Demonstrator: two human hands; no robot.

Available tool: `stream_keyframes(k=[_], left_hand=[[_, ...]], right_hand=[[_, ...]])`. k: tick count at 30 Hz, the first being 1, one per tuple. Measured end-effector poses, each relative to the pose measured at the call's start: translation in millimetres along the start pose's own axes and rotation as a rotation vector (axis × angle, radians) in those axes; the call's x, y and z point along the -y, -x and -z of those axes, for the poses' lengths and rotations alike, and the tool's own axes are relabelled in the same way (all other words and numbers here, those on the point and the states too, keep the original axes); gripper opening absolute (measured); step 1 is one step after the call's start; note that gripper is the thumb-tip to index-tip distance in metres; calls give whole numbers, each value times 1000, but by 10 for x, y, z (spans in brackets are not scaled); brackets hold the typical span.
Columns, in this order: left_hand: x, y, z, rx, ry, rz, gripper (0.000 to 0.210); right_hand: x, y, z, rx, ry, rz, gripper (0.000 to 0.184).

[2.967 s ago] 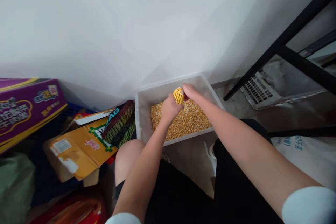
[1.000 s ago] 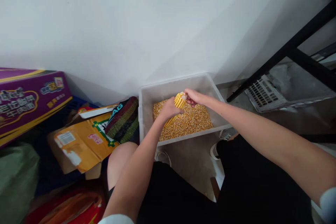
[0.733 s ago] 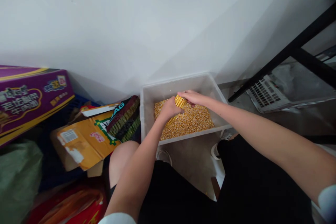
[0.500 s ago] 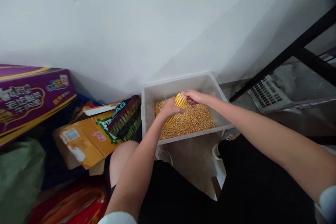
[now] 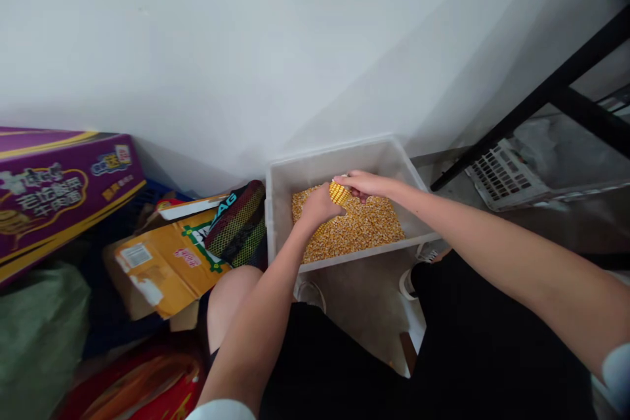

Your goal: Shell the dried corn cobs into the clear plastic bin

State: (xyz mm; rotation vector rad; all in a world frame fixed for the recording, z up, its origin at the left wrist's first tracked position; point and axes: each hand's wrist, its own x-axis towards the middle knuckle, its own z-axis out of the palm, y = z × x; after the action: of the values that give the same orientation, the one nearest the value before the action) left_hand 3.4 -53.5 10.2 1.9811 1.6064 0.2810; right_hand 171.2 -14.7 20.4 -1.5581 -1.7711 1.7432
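Observation:
An ear of yellow corn is held between my two hands, over a whitish plastic bin. My left hand is wrapped round its left side, thumb below. At the ear's right end, the fingers of my right hand are closed on it and partly hidden. Loose corn kernels cover the bottom of the bin beneath both hands.
To the left lie a flattened yellow carton, a mesh bag and a purple box. A black metal frame and white basket stand right. My shoes flank the bin's near side.
My hands stay on the corn in nearly the same place. The ear has tilted slightly, and my left hand now covers more of the area under it.

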Motion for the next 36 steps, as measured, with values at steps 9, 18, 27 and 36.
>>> stream_keyframes(k=[9,18,27,36], left_hand=[[107,-14,33,52,135,-64,49],[-50,78,-2,-19,-229,-1,53],[-33,82,32,-3,-215,6,51],[-22,52,52,-26,-126,2,57]], right_hand=[[46,52,14,102,-203,-19,24],[23,39,-2,26,-138,-167,51],[-34,-3,-23,71,-203,-39,30],[10,3,-11,53,-202,-61,37]])
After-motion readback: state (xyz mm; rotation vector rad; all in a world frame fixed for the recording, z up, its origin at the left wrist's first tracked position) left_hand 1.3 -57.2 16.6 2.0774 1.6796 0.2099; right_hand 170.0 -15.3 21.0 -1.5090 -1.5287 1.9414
